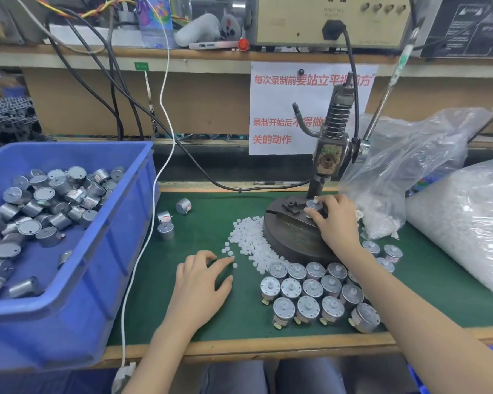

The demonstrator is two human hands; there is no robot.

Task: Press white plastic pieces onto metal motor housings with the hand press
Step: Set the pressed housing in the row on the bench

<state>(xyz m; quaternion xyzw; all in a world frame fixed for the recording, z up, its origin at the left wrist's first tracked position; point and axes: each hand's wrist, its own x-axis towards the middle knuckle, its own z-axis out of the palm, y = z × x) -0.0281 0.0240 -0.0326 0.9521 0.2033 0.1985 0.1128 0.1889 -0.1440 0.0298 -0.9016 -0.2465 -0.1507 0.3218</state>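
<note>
Two hands busy. Your right hand (336,223) curls thumb and fingers round a motor housing (313,207) seated in the fixture on the round base (291,243) of the hand press (332,143), directly under the ram. A white plastic piece (315,198) sits on top of it.

Your left hand (202,282) lies on the green mat (199,231), fingers spread and loosely curved, holding nothing visible, index tip just beside stray pieces at the edge of the white pile (251,243).

Handling, by judgement:
- Housing: small stiff metal can, light, smooth-sided. Grip the cylindrical wall, keep off the shaft end.
- White pieces: tiny, featherlight, prone to roll and scatter. Pinch one at a time by its rim.
- Keep fingertips low on the can before pulling the lever (382,106).

Motors stand in rows (310,291) near the base; loose ones fill the blue bin (120,251).
</note>
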